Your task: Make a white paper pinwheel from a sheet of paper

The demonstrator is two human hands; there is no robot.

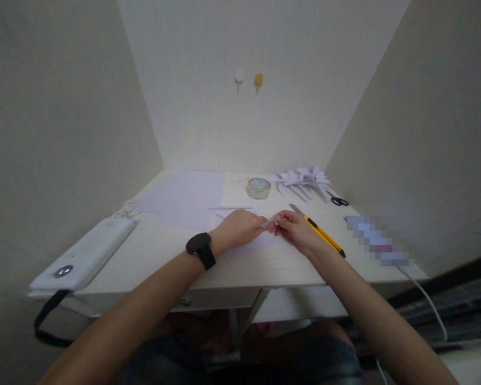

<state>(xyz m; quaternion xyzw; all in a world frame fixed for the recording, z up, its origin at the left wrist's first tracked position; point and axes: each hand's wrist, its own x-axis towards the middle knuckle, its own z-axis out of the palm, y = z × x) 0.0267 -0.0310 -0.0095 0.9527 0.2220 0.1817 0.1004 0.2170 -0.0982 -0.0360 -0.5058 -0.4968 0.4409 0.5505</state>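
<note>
My left hand (242, 229), with a black watch (200, 246) on its wrist, is closed in a pinch over the desk. My right hand (295, 230) pinches close beside it. Between the fingertips of both hands is a small piece of white paper (268, 222), partly hidden by the fingers. Below the hands a sheet of paper (260, 244) lies flat. Just beyond the left hand is a thin white paper stick (231, 207). Near the right forearm lies a yellow box cutter (324, 235) with its blade out.
Clear tape (258, 188) lies toward the back, left of several white paper pinwheels (302, 179). Black-handled scissors (339, 201) are at the right, near a power strip (374, 241). Paper sheets (188, 195) cover the back left. A white box-like device (86, 254) stands at the left edge.
</note>
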